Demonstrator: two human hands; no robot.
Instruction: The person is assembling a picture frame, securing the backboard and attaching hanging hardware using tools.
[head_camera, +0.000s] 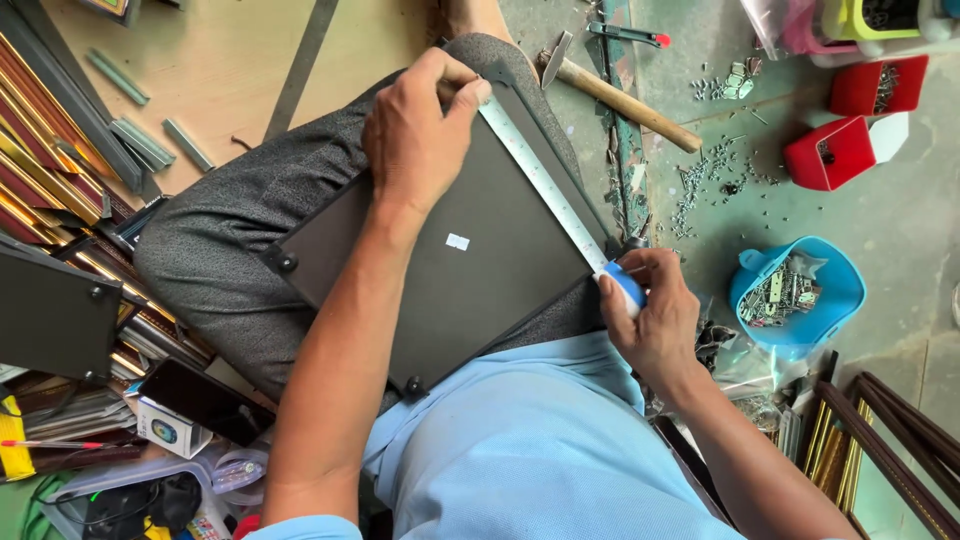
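A dark rectangular frame back (470, 250) lies face down across my lap. A metal tape measure blade (540, 180) runs along its right edge. My left hand (420, 135) presses the far end of the blade onto the panel's top corner. My right hand (650, 310) holds the blue and white tape measure case (625, 287) at the panel's near right corner. A small white sticker (457, 241) sits in the middle of the panel.
A wooden-handled hammer (620, 100) lies on the green floor with scattered small nails (700, 185). Red boxes (835, 150) and a blue tub of metal hangers (795, 295) stand right. Frame mouldings (45, 180) pile left; more frames (880, 440) lean lower right.
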